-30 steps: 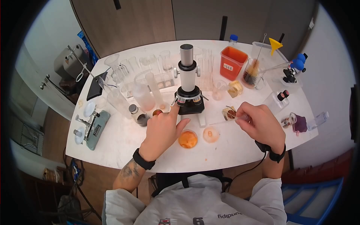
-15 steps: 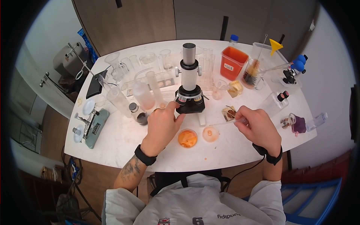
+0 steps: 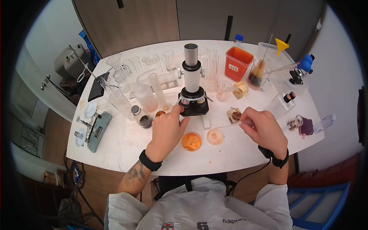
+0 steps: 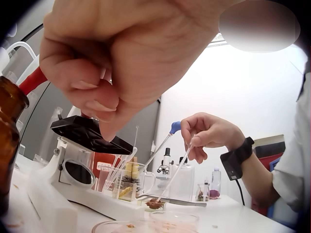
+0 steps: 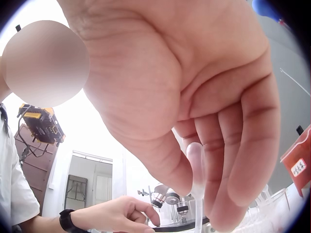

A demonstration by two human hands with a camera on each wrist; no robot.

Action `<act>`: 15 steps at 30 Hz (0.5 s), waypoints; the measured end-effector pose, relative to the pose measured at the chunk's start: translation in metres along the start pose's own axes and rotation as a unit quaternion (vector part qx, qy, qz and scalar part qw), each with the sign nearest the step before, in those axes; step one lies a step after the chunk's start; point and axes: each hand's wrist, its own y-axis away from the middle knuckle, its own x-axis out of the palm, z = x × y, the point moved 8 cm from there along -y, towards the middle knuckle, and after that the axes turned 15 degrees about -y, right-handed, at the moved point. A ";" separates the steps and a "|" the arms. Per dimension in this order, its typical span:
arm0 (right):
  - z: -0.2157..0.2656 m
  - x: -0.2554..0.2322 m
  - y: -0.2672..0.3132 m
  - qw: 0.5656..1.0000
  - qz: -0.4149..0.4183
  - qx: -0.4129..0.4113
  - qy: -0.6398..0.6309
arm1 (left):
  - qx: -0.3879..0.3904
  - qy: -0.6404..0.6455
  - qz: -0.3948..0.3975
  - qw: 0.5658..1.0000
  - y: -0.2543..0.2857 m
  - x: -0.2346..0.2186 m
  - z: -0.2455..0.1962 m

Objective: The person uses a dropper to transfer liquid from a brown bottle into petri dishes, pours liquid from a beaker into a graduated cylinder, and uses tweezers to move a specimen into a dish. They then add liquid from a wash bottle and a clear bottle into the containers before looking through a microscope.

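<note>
The left hand (image 3: 166,132) is at the near left corner of the white and black microscope (image 3: 192,82). Its index fingertip touches the black stage (image 4: 90,135), while the thumb stands apart and the other fingers bend loosely. A clear plastic dropper (image 5: 197,170) is pinched between the right hand's (image 3: 264,128) thumb and fingers, its bulb up and its stem slanting down left. Beneath that hand lies a small dish with dark brown pieces (image 3: 233,115). Two round dishes sit in front of the microscope, one with orange contents (image 3: 191,142), one paler (image 3: 215,137).
Left of the microscope stand a wash bottle (image 3: 145,99), a dark-filled jar (image 3: 142,118), glassware and a green balance (image 3: 100,132). To the right are an orange-red container (image 3: 237,65), a beaker with brushes (image 3: 256,76) and a clear holder with two red-tipped bottles (image 3: 281,104).
The left index finger, earlier extended toward the objectives, has drawn back and bent at the stage corner. My right hand has shifted slightly down and left, still pinching the dropper.
</note>
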 end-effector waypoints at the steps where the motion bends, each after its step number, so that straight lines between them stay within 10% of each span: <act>1: -0.001 0.000 0.000 1.000 -0.001 0.001 0.001 | -0.004 0.012 0.003 1.000 0.000 -0.001 0.000; 15: -0.022 0.010 0.013 0.996 -0.025 0.010 -0.081 | -0.062 0.052 0.053 0.995 -0.006 0.000 0.002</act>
